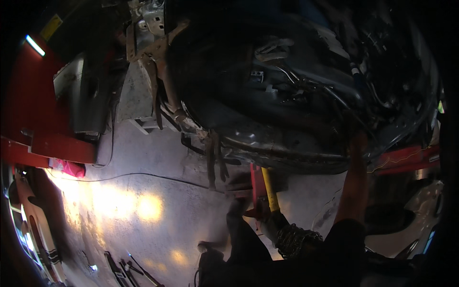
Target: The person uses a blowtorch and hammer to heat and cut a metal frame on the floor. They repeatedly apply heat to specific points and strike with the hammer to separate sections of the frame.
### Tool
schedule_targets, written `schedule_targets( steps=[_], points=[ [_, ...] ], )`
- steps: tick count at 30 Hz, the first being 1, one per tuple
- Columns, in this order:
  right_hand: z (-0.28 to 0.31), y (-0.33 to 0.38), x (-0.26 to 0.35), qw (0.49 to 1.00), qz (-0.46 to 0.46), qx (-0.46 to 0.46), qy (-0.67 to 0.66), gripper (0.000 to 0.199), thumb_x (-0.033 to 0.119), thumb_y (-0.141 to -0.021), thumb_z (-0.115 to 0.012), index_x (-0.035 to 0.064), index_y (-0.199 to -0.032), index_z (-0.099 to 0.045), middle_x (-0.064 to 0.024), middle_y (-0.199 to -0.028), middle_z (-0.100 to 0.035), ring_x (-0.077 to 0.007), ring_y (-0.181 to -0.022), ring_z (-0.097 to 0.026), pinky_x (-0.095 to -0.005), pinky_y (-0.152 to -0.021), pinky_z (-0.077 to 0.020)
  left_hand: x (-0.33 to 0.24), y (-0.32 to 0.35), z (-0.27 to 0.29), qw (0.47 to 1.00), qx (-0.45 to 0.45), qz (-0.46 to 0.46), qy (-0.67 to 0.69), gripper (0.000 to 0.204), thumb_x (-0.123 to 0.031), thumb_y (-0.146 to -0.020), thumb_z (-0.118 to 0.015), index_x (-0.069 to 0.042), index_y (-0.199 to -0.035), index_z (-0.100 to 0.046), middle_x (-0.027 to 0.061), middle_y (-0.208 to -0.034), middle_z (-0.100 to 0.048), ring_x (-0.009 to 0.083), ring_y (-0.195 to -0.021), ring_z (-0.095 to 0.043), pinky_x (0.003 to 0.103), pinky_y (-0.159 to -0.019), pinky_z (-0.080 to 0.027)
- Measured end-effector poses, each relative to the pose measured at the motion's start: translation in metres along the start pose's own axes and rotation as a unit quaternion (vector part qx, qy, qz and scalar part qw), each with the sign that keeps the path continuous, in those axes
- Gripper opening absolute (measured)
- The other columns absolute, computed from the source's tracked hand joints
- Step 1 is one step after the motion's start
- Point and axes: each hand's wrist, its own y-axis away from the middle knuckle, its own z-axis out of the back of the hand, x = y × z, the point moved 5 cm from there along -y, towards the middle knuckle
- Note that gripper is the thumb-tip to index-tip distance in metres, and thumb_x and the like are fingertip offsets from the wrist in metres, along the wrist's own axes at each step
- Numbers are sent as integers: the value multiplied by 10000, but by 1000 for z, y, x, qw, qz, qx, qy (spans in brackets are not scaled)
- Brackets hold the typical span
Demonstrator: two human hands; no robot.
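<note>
car underbody [296,95] fills the upper frame, raised on a red lift arm [48,143]; dark, greasy, hoses and brackets hanging. concrete floor [153,191] below, glare patches on it. right hand [357,139] reaches up to the underbody's lower edge, forearm running up from the lower right; the hand sits in shadow, so i cannot tell how far it is closed or whether it has hold of anything. left hand [260,210] appears gloved and wrapped round a tool with a yellow shaft [270,189] and a red part [257,184] beside it, just under the car's edge; grip looks closed, though blur makes this uncertain. risks, as judged: the tool head is near a hanging bracket [213,158] and could slip off into it if pushed at an angle; the right hand is up among hoses [334,93] and sharp sheet edges, so a slip could trap or cut it; poor light hides the contact point. around: black cable [143,176] trailing across the floor, a trip or snag line; loose hand tools [129,269] lying on the floor at lower left; pink rag [71,168] under the lift arm; another car's body [28,229] at the left edge. the hanging bracket and a second red arm [406,160] at right crowd the reach.
</note>
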Motion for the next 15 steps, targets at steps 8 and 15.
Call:
schedule_targets(
  steps=[8,15],
  points=[
    [110,-64,-31,861,168,-434,205,411,379,-1031,-517,37,-1182,-689,-128,-1124,-720,-297,-917,-728,-493,-781,-580,93,49,-75,873,-96,438,192,300,-291,-970,-632,-16,-1073,-568,117,-647,-614,237,-511,-627,395,-443,-517],
    [197,425,198,790,137,-85,-592,440,341,-927,-649,-63,-1076,-739,-176,-960,-733,-314,-907,-692,-422,-761,-547,119,179,41,862,-175,442,175,403,-362,-989,-618,26,-1097,-610,109,-758,-668,205,-656,-665,374,-592,-549]
  ],
)
